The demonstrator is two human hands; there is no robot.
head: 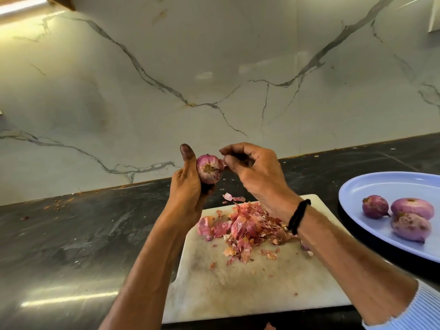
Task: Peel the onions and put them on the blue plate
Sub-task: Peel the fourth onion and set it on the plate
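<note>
**Bare-handed peeling at the bench [71, 234]**

Above the cutting board's [238, 282] far edge, the left grip [188, 186] clasps an onion [209, 169] to steady it while the right grip [252, 172] pinches its loose skin [224, 164]. Peelings [247, 225] heap on the board; right of it, three onions [413, 207] sit on the blue plate [357, 184].

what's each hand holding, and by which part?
Left hand grips the onion round its lower half, thumb up its left side. Right hand pinches a flap of skin at the onion's right edge.
</note>
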